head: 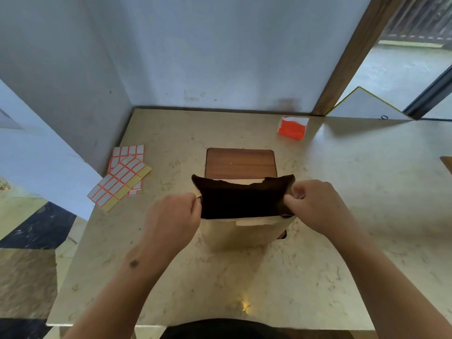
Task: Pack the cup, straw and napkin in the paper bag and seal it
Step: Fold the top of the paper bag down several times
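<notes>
Paper bag [244,231] stands upright at mid desk [342,216], partly over a brown wooden board [241,163]. Its dark top section is pinched at the left edge by the left hand [172,217] and at the right edge by the right hand [318,206], each grip curled onto the paper. Bag contents cannot be seen. Label sheets [121,178] lie far left; an orange-white packet [292,127] lies far right.
</notes>
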